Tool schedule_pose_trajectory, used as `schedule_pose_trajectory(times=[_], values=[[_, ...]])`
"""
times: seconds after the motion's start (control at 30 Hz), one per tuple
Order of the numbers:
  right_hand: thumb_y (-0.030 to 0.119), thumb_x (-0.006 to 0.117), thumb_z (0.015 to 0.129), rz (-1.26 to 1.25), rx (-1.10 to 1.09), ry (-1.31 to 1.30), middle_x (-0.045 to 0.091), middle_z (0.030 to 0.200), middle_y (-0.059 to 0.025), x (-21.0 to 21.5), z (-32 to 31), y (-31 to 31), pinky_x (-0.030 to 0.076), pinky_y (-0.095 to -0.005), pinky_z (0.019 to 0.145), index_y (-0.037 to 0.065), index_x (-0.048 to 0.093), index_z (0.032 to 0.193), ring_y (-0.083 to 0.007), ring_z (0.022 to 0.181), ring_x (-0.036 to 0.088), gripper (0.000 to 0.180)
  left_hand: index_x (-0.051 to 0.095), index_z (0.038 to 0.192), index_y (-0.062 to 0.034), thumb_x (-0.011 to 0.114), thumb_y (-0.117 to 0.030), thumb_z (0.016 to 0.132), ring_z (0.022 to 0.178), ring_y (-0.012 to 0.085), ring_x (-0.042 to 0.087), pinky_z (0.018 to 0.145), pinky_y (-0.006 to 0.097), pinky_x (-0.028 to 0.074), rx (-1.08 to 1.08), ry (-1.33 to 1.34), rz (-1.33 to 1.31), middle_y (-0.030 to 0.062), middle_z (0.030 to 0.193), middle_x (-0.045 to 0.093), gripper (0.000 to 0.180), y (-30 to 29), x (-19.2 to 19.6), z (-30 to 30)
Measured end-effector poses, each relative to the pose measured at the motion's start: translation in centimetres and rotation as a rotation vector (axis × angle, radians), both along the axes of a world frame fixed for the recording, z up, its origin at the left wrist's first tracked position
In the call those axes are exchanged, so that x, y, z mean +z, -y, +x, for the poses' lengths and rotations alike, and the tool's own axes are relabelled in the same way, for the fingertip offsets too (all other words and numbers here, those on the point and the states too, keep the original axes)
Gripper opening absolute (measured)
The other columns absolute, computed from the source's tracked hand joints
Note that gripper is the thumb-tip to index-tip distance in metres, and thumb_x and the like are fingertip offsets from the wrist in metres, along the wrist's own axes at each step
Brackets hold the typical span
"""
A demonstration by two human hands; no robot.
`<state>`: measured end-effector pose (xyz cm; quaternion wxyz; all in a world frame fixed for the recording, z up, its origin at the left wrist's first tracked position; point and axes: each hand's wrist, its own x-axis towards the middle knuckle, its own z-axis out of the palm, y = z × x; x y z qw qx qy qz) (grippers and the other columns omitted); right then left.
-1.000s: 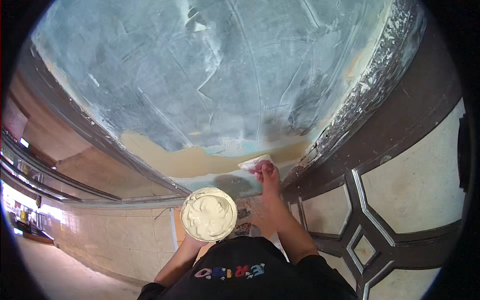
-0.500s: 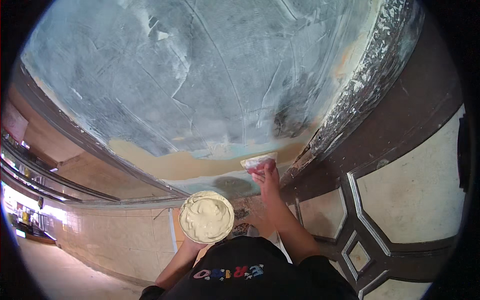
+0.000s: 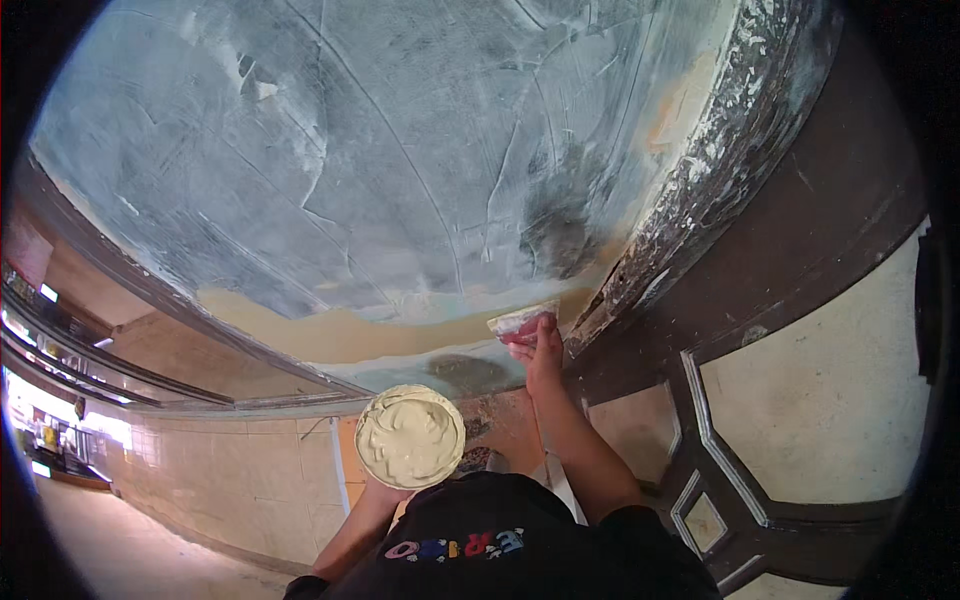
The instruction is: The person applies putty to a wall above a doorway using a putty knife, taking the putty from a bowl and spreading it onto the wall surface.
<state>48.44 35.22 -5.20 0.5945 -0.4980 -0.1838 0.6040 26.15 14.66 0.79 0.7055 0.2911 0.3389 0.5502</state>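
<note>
Your left hand [image 3: 385, 492] gripped the tub [image 3: 412, 486] of paste [image 3: 410, 435], near left, while your right hand [image 3: 541, 352] pinched the scraper [image 3: 520, 321] by the wall [image 3: 400, 130], near right. Coverage looked partial tbh: tan band [image 3: 370, 336] on, nearer pale strip [image 3: 398, 372] seemingly uncoated.

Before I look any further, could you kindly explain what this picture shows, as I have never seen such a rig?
There is no machine here: a person works with two bare hands. The view comes from a wide fisheye camera on their head, looking down, so straight edges bend. The left hand holds a round tub of cream-coloured paste. The right hand grips a flat reddish spreader with pale smears; whether it touches the wall is hard to tell. That wall is streaky blue-grey, with a tan band across its lower part. Dark panelling stands to the right.
</note>
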Motion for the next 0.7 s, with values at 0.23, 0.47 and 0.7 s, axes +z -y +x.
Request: schedule_pose_trajectory(times=[0.23, 0.47, 0.7], values=[[0.048, 0.051, 0.092, -0.214, 0.158, 0.036, 0.059, 0.077, -0.0069, -7.1, 3.6, 2.8, 0.051, -0.0280, 0.043, 0.009, 0.051, 0.108, -0.0192, 0.055, 0.062, 0.042, 0.031, 0.141, -0.0145, 0.033, -0.055, 0.093, 0.130, 0.0296, 0.039, 0.106, 0.050, 0.035, 0.015, 0.540, -0.126, 0.0109, 0.144, 0.035, 0.063, -1.0, 0.9, 1.8], [0.047, 0.053, 0.092, 0.028, 0.070, 0.056, 0.059, 0.091, -0.0080, -1.7, 4.2, -0.8, 0.055, -0.0305, 0.057, 0.010, 0.047, 0.112, -0.0206, 0.067, 0.065, 0.042, 0.025, 0.143, -0.0156, 0.035, -0.047, 0.095, 0.130, 0.0277, 0.038, 0.108, 0.047, 0.033, -0.021, 0.250, -0.028, 0.0089, 0.146, 0.032, 0.059, -1.0, 0.6, 2.6], [0.055, 0.050, 0.090, -0.282, 0.202, 0.053, 0.053, 0.107, -0.0126, -9.5, 6.6, 0.8, 0.056, -0.0378, 0.067, 0.015, 0.040, 0.122, -0.0268, 0.082, 0.064, 0.053, 0.025, 0.143, -0.0171, 0.034, -0.052, 0.094, 0.131, 0.0289, 0.037, 0.108, 0.048, 0.032, -0.014, 0.546, -0.160, 0.0094, 0.146, 0.033, 0.061, -1.3, -0.2, 3.5]])
